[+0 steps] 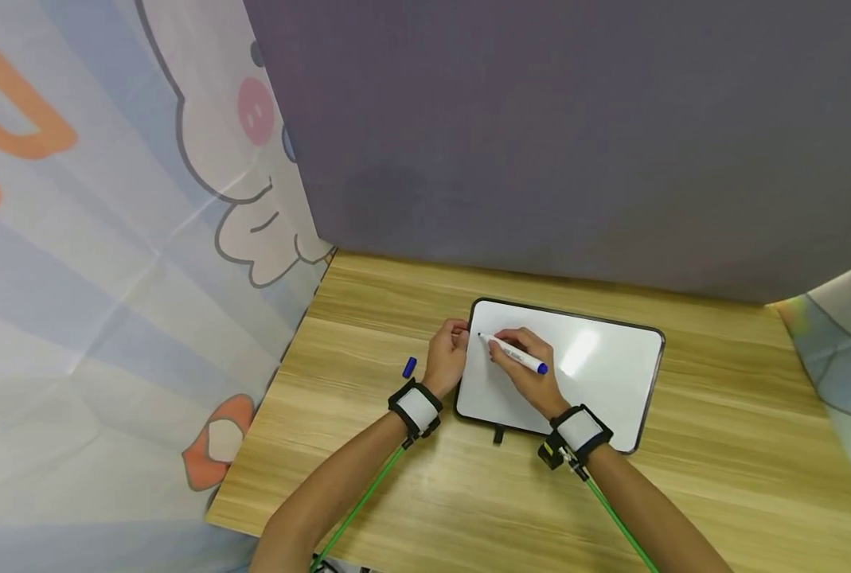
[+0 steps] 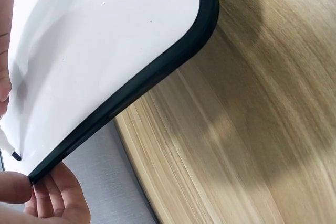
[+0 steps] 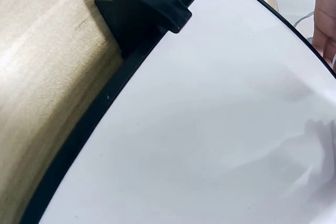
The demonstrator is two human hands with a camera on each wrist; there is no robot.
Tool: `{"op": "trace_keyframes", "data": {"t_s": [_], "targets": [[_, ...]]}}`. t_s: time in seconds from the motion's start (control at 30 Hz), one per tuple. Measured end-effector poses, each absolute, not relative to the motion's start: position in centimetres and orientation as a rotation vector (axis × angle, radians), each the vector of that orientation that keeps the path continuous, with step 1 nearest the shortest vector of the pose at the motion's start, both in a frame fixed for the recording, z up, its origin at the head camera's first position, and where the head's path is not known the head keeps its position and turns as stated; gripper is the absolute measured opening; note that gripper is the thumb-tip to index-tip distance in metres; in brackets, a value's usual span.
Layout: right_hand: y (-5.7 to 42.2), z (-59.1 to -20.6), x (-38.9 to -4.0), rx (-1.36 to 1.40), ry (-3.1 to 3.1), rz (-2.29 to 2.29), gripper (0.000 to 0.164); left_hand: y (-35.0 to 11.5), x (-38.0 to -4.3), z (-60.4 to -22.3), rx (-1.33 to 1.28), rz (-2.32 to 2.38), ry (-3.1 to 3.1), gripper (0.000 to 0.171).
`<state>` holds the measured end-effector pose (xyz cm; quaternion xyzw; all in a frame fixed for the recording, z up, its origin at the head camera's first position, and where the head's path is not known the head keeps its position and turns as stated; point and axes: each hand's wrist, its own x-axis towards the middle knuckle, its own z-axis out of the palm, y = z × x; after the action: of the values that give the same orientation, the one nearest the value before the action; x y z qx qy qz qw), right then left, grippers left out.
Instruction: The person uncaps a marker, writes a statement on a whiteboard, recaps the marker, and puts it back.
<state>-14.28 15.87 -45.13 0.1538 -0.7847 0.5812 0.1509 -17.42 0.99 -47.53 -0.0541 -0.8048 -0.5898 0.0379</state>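
A whiteboard (image 1: 618,374) with a black frame lies on the wooden table. My left hand (image 1: 446,358) grips its left edge; in the left wrist view the thumb (image 2: 14,187) lies over the frame and the other fingers curl at its outer side. Between thumb and fingers, my right hand (image 1: 537,388) pinches a white marker (image 1: 517,356) with a blue end. The marker's dark tip (image 2: 17,156) points down at the board's upper left, close over the white surface. No writing shows on the board. In the right wrist view the right hand is out of sight.
A blue marker cap (image 1: 409,367) lies on the table (image 1: 368,318) left of the left hand. From the board's near edge juts a black clip-like piece (image 3: 147,9). A grey panel (image 1: 540,143) rises behind the table, and a printed cloth (image 1: 131,318) hangs at the left.
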Motion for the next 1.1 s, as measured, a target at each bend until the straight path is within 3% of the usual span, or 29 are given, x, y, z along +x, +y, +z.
{"op": "trace_keyframes", "data": {"t_s": [0.5,1.1], "targets": [[15.4,-46.2,-11.6,0.466,-2.333,1.655,0.012,0.7,-17.4,-47.1,-0.179,-1.782,-2.493,0.018],[15.3,-46.9,-12.3,0.374,-2.260,1.736,0.012,0.6,-17.1,-48.0,-0.090,-1.852,-2.498,0.017]]}}
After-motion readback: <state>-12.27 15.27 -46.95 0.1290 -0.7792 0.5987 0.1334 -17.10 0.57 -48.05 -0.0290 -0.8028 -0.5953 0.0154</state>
